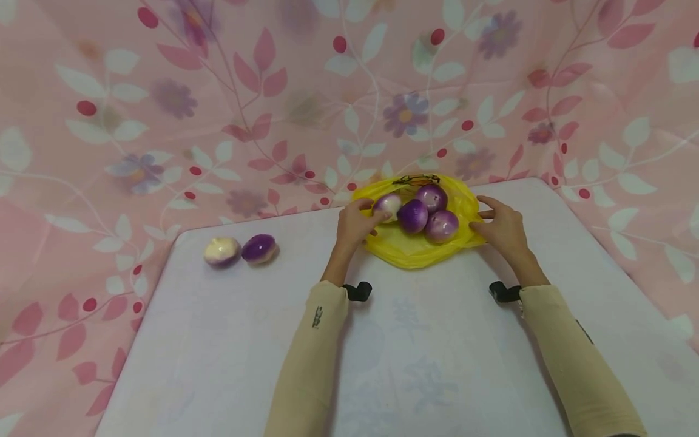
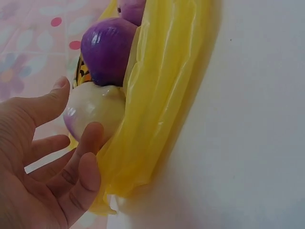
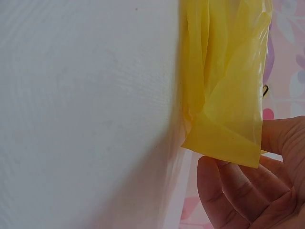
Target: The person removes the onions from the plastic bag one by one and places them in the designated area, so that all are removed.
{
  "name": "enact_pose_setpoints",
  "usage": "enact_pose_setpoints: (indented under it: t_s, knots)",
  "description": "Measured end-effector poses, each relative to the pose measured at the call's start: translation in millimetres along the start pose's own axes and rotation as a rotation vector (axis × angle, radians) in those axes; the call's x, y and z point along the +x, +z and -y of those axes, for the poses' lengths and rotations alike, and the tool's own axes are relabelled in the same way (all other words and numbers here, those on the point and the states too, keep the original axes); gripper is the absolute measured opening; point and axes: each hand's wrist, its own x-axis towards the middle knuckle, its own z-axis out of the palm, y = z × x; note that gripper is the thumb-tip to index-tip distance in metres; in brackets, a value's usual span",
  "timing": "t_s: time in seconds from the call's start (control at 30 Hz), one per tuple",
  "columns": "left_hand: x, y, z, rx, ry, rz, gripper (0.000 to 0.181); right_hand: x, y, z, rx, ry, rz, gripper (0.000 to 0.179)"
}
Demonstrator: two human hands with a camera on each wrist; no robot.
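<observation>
A yellow plastic bag [image 1: 406,258] lies spread at the back of the table, with several glossy purple-and-white onions [image 1: 412,216] grouped on it. My left hand [image 1: 354,226] is at the bag's left side, its thumb and loosely bent fingers beside the palest onion [image 2: 97,112]. Whether the fingertips touch that onion is hard to tell. On the opposite side, my right hand [image 1: 502,230] holds the bag's edge between thumb and fingers; a folded corner of the bag partly hides the fingertips in the right wrist view.
Left of the bag, a pale-topped onion [image 1: 221,251] and a purple-topped onion [image 1: 260,249] sit side by side on the white table [image 1: 218,364]. A pink floral cloth [image 1: 306,109] hangs right behind the table's back edge. Dark straps [image 1: 359,291] are on both wrists.
</observation>
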Motion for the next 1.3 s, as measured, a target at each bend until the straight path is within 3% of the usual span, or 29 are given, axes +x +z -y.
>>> enact_pose_setpoints:
  t_s: [0.17,0.4,0.67,0.87,1.3]
  knots:
    - [1.5,5.0,0.3,0.027,-0.016,0.014,0.052,-0.1,0,-2,-0.003,-0.01,0.002,0.066]
    - [3.0,10.6,-5.5,0.013,-0.045,0.012,0.063,0.6,0,0,0.003,-0.024,0.004,0.066]
    - [8.6,21.5,-9.1,0.072,-0.059,-0.031,0.052,-1.2,1,2,0.007,-0.019,0.004,0.065]
    - [9.2,22.6,-12.6,0.064,-0.091,-0.035,0.054,0.0,1,2,-0.001,-0.012,0.0,0.065]
    - [3.5,18.7,-14.5,0.067,-0.086,-0.02,0.049,1.3,-2,0,-0.005,-0.013,0.0,0.067]
